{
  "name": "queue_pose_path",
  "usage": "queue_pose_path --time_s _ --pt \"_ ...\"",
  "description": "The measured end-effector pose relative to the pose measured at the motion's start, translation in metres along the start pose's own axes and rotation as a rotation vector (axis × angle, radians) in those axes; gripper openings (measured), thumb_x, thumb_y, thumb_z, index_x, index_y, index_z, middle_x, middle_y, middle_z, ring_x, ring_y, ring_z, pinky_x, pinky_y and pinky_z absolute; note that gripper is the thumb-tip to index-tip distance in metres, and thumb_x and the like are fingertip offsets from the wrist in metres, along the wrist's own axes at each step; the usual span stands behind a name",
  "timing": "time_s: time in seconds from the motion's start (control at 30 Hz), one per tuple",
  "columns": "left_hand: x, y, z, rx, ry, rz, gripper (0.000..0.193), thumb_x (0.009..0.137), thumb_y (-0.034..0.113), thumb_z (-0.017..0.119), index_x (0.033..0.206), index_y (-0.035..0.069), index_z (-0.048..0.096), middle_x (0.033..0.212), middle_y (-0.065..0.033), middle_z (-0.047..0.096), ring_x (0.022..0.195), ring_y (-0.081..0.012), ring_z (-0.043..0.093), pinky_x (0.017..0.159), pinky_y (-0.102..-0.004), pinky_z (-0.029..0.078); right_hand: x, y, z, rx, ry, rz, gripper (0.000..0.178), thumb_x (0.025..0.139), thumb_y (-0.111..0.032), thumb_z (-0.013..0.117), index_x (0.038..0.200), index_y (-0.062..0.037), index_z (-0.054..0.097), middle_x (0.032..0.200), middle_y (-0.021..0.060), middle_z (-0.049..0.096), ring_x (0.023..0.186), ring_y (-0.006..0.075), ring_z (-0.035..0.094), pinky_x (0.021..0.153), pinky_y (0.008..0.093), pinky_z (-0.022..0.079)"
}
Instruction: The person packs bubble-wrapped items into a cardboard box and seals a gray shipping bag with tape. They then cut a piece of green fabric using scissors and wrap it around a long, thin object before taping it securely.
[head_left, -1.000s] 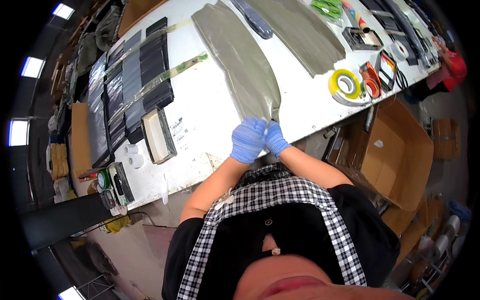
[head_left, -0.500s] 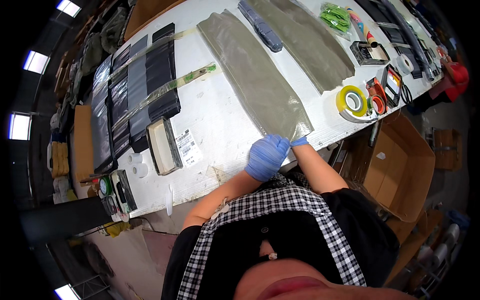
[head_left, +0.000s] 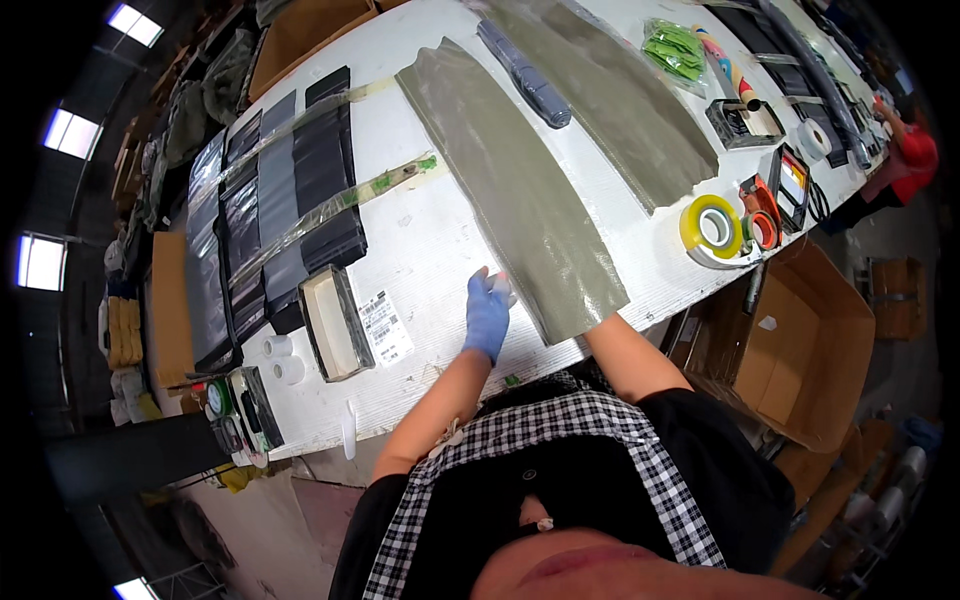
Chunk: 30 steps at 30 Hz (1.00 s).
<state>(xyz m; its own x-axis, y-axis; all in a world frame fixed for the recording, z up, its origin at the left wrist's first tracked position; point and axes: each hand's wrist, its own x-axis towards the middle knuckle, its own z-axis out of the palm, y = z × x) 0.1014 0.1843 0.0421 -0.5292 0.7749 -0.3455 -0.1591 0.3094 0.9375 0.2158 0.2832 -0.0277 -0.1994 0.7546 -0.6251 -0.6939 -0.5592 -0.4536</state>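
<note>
A long grey-olive plastic sleeve [head_left: 530, 200] lies lengthwise on the white table, its near end by the front edge. My right forearm [head_left: 630, 358] reaches to that end, and the plastic hides my right hand; whether the hand is inside or beneath, I cannot tell. Beside the sleeve's left edge is my left hand [head_left: 487, 315], in a blue glove, fingers loosely apart and holding nothing. Its fingertips are close to the plastic; contact is unclear. A second grey-olive sleeve [head_left: 640, 120] lies farther right, with a rolled grey plastic bundle [head_left: 525, 75] between the two.
Dark folded plastic packs [head_left: 275, 190] under clear tape strips lie left, near an open small box [head_left: 335, 322] and a label sheet [head_left: 383, 328]. Right are a yellow tape roll [head_left: 696, 225], a tape dispenser [head_left: 762, 215] and green packets [head_left: 675, 50]. A carton [head_left: 800, 345] stands below; a person in red [head_left: 912, 160] is far right.
My hands have come apart from the sleeve's near end. The left moved left and opened; the right has gone out of sight at the plastic. The near end now looks flatter and wider.
</note>
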Motion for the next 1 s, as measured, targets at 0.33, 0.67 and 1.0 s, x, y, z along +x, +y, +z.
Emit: queue_pose_path --time_s 0.33,0.67,1.0 --pt "-0.006 -0.013 0.0 0.119 -0.166 -0.205 0.021 0.093 0.021 0.061 0.102 0.004 0.054 0.084 -0.0043 0.057 0.068 -0.0127 0.056 0.058 -0.0271 0.053 -0.056 0.017 -0.049 -0.237 0.039 0.014 0.03 0.091 -0.02 0.057 0.115 -0.0025 0.06 0.109 0.0163 0.063 0.1 0.0292 0.06 0.087 0.0363 0.049" --pt "-0.044 -0.053 -0.034 -0.027 -0.336 -0.112 0.015 0.093 0.016 0.061 0.095 0.003 0.054 0.089 -0.0054 0.058 0.064 -0.012 0.056 0.052 -0.0243 0.051 -0.117 0.037 -0.113 -0.582 0.11 -0.032 0.03 0.09 -0.021 0.058 0.114 -0.0037 0.061 0.109 0.0165 0.063 0.1 0.0303 0.06 0.088 0.0372 0.049" --pt "-0.069 -0.069 -0.052 0.074 -0.417 0.016 0.013 0.092 0.02 0.061 0.087 0.009 0.057 0.074 0.0026 0.054 0.064 -0.0056 0.049 0.054 -0.0218 0.041 -0.143 0.05 -0.135 -0.852 0.127 -0.101 0.03 0.089 -0.021 0.059 0.114 -0.005 0.062 0.109 0.0167 0.063 0.101 0.0315 0.06 0.088 0.0381 0.049"
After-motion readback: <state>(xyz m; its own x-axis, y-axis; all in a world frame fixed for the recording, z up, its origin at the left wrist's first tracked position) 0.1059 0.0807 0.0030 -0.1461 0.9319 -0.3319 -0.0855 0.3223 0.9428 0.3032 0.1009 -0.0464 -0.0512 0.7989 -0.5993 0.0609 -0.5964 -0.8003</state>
